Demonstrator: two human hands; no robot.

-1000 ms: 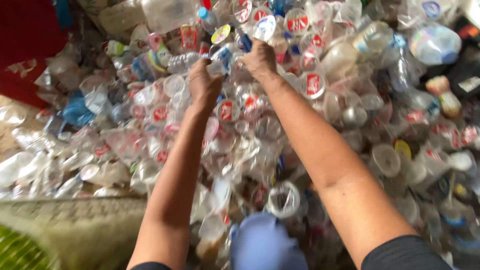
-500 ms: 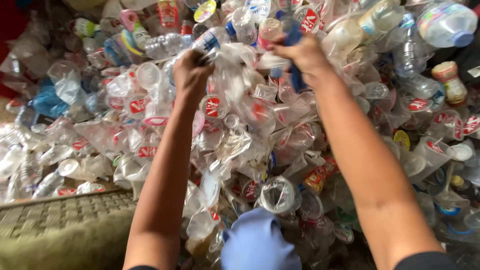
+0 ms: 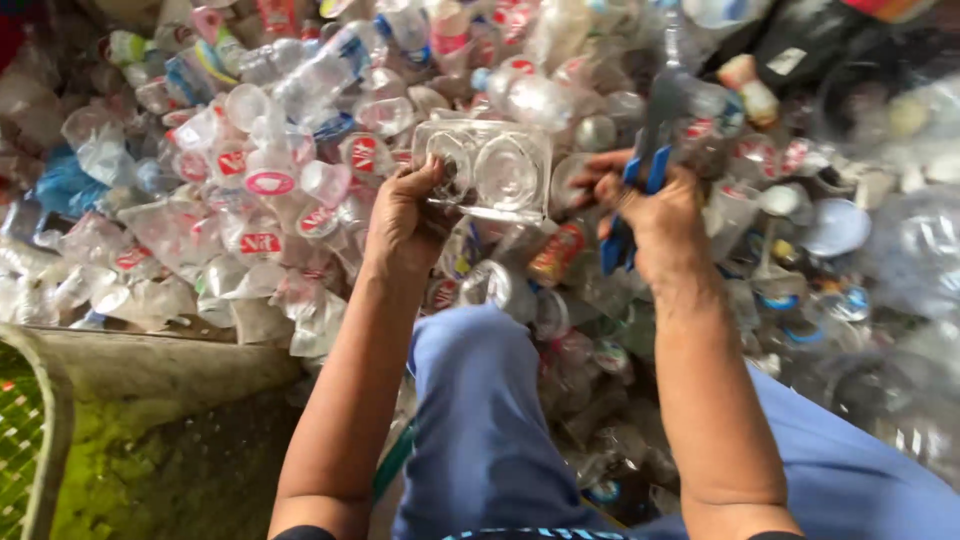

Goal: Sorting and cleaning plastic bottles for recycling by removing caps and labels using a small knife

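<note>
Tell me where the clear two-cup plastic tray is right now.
In the head view, the clear two-cup plastic tray sits upper centre, gripped at its left edge by the left hand, above the heap of plastic cups.

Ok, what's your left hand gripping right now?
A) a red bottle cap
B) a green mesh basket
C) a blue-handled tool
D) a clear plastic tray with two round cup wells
D: the left hand grips the edge of the clear plastic tray, whose two round wells show through, held above the pile of plastic cups; the blue-handled tool is in the right hand instead.
</note>
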